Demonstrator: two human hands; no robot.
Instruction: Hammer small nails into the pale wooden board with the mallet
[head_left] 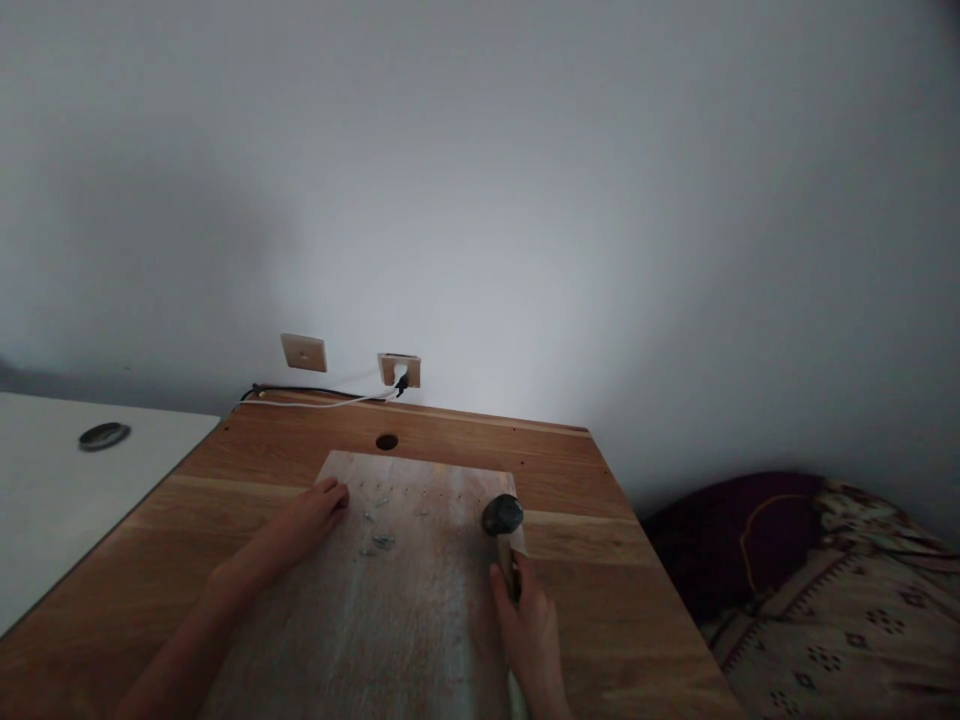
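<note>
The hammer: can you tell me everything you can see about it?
The hammer has a thick, rounded, dark head and a paler, slim handle that looks like wood. I can't tell if the head is rubber or metal. The right hand grips the handle, hiding part of it. The head points away from the person, near the far right corner of the pale board. Whether it touches the board or hovers just above is not clear.

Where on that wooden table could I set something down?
The wooden table has bare room between its right edge and the right hand; so does the board, on the near side of the metal pieces. Crowded: around those pieces near the left hand, at the mallet the right hand holds, and by the cords behind.
</note>
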